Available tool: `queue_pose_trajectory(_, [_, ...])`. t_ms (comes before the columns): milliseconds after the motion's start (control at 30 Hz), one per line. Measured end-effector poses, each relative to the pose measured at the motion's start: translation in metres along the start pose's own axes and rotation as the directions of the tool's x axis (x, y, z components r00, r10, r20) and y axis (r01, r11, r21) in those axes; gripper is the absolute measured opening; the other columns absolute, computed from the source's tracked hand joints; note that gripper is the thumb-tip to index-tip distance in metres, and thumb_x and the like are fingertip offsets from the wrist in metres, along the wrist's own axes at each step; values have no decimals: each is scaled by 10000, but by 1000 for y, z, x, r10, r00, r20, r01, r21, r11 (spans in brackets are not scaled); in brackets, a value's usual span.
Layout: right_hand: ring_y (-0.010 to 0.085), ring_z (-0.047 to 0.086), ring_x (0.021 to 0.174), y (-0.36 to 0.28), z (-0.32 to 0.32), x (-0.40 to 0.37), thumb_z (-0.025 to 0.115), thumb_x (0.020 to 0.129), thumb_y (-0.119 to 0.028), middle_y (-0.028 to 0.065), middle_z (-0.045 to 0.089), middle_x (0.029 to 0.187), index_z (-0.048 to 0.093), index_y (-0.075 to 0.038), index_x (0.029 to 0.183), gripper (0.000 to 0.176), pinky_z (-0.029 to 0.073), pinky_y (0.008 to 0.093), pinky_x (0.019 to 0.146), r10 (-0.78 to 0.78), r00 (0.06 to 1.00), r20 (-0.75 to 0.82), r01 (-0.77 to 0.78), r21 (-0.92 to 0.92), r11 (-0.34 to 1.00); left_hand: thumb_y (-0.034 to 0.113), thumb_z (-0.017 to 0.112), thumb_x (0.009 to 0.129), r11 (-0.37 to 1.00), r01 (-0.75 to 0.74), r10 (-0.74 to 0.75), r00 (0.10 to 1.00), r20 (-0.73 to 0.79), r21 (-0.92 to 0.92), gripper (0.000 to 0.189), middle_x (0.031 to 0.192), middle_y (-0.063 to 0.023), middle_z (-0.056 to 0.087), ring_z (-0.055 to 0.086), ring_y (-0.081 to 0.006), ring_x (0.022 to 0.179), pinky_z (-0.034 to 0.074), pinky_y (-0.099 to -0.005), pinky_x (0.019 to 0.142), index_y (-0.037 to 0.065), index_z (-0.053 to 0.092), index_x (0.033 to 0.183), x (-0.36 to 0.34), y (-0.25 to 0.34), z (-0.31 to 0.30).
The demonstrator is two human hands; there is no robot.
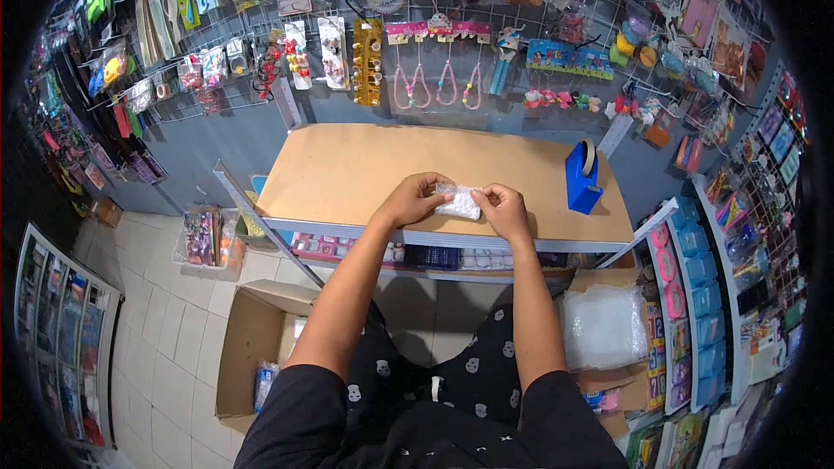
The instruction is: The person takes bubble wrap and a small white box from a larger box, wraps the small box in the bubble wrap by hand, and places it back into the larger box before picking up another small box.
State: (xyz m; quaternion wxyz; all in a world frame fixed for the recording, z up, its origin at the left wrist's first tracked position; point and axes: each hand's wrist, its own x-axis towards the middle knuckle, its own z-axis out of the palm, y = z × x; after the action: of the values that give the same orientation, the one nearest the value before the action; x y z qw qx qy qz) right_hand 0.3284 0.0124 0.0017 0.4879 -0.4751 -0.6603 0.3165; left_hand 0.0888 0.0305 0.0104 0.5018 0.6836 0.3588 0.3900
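Observation:
Between my two hands is a small clear plastic packet (460, 202) filled with white pieces, too small to make out. It is held just above the front edge of the wooden table (373, 161). My left hand (415, 200) pinches the packet's left side, fingers curled. On the other side, my right hand (504, 208) grips the right end between thumb and fingers. To the right on the tabletop stands a blue tape dispenser (584, 178) with a roll of tape in it, apart from both hands.
An open cardboard box (239, 365) sits on the floor at left, near a clear plastic bin (208, 247). Bubble wrap (605, 326) lies in a carton at right. Hanging goods cover the wire grid wall (512, 26). A blue-drawered shelf (699, 295) stands at right.

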Motion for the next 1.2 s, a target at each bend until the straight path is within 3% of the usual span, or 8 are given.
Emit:
queue_pose_trajectory(333, [76,659,709,2,-1,0,821,907,-176,39,728,767,709,9,873,219,524,261,651,-17,1000,-1,17,-14,1000,99,685,1012,999,33,-33,999,-9,-24,297,1101,-74,729,662,-101,969,535,-247,767,1,630,1286,-3,6,-1])
queue_pose_trajectory(633, [94,692,774,2,-2,0,825,886,-105,45,723,848,625,-20,909,218,560,253,713,-39,999,-8,40,62,997,66,660,1018,1000,18,-18,1000,8,-2,288,1134,-79,724,671,-124,998,542,-271,858,-28,617,1287,0,-1,-3])
queue_pose_trajectory(767, [102,701,786,3,-3,0,818,882,-86,43,719,847,646,-9,912,191,565,256,721,-67,998,-8,67,43,997,70,662,1017,994,-102,102,995,-4,35,243,1107,-71,739,678,-130,1019,546,-286,890,-15,668,1245,2,-8,-2])
queue_pose_trajectory(867, [105,698,812,6,-5,1,812,872,-60,51,714,921,701,11,920,140,564,253,728,-57,997,44,54,62,997,88,670,1014,990,-60,58,998,17,130,210,1112,-82,758,684,-136,1032,545,-298,921,-11,722,1193,1,-4,-4])
queue_pose_trajectory(933, [107,695,832,5,-6,0,802,866,-44,56,700,1004,746,16,951,118,561,249,739,-142,989,37,141,39,989,106,680,1011,985,-50,50,999,-1,163,204,1127,-92,768,686,-139,1036,543,-305,940,-10,750,1163,1,-2,-3])
queue_pose_trajectory(1033, [120,691,877,10,-10,-2,790,861,-27,70,670,1108,788,4,1014,156,560,249,758,-182,981,73,183,-12,983,123,685,1007,989,-70,72,997,-9,128,226,1179,-128,761,701,-175,1035,540,-323,958,-13,753,1173,-1,-1,-2])
queue_pose_trajectory(1133, [158,696,932,12,-10,-2,787,858,-35,89,654,1155,803,-22,1066,210,567,271,799,-204,973,107,208,-30,978,136,696,995,944,-228,240,971,-20,237,236,1187,-152,753,715,-214,1037,546,-341,957,1,756,1178,-1,-1,-2])
queue_pose_trajectory(1200, [196,695,997,10,-11,-2,816,838,-75,101,653,1184,806,-35,1087,253,571,303,853,-234,962,138,245,-71,967,138,702,984,935,-223,241,970,-34,274,223,1190,-163,748,714,-233,1057,544,-346,963,8,768,1154,-1,0,-2])
